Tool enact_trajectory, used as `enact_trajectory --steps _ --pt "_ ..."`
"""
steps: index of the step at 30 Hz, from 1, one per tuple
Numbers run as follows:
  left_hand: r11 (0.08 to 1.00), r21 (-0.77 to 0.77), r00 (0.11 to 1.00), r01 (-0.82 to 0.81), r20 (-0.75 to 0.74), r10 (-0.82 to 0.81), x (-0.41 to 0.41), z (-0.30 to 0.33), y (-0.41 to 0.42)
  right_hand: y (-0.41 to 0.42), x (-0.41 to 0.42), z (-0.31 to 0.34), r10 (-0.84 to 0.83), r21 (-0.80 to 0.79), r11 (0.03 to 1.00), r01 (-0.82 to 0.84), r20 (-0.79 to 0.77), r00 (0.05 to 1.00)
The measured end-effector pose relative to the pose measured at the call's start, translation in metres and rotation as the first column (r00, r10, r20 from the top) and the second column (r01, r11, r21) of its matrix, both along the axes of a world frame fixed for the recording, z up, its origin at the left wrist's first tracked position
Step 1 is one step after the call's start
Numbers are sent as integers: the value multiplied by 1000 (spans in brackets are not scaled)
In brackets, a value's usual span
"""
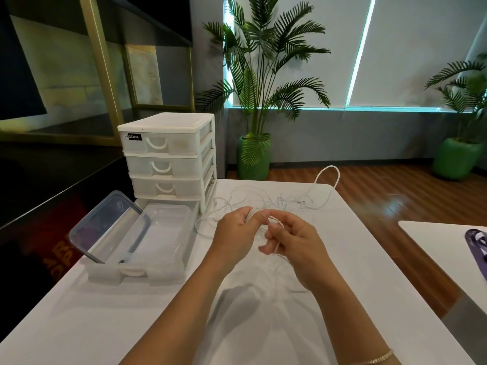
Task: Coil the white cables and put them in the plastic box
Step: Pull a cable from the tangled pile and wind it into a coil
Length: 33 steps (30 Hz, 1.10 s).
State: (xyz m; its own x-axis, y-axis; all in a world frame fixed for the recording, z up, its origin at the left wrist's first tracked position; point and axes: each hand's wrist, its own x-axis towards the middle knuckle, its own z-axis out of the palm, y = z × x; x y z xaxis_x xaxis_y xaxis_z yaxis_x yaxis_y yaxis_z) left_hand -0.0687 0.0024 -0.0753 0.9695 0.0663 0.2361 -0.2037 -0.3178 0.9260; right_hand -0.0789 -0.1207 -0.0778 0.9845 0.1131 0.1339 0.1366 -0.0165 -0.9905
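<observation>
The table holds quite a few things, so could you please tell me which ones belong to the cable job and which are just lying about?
Part of the job:
- cable, being wound by the left hand and right hand
- loose cables beyond the hands
- clear box, open
- its lid, leaning in the pulled-out drawer

Just lying about:
- drawer unit
- plants
- purple item on the side table

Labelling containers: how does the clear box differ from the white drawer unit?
The clear plastic box is low, single and open, its lid propped at its left; the white three-drawer plastic unit is tall and stacked, drawers shut with handles. Both stand on the white table.
</observation>
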Motion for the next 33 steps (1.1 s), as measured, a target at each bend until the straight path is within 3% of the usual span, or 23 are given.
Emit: enact_trajectory --steps 3,6,11,19,22,27,29,31,33 --pt "963 -239 972 125 -166 -167 -2 4 3 -6 0 4 -61 40 997 62 -19 998" --pt "841 -480 875 250 -260 -409 -5 7 8 -7 1 5 -96 38 994 98 -37 995" --pt "582 -746 744 323 -179 -643 -7 12 14 -11 1 8 -131 -31 991 131 -4 991" --pt "182 -939 750 291 106 -653 -9 11 10 -3 0 5 -154 -224 957 183 139 978" --pt "118 -955 815 271 163 -556 -8 12 7 -1 1 1 -131 -376 902 212 230 964" --pt "174 -963 915 207 127 -383 -4 19 9 0 -2 -3 29 -518 850 96 227 973" --pt "257 -947 942 192 105 -317 -3 20 12 -1 -3 -2 78 -556 829 52 207 975" --pt "468 -868 968 164 49 -248 -3 21 13 -1 -4 0 116 -586 811 15 186 976" --pt "736 -667 987 117 -1 -158 -5 20 12 -2 -6 2 147 -624 782 -9 170 974"
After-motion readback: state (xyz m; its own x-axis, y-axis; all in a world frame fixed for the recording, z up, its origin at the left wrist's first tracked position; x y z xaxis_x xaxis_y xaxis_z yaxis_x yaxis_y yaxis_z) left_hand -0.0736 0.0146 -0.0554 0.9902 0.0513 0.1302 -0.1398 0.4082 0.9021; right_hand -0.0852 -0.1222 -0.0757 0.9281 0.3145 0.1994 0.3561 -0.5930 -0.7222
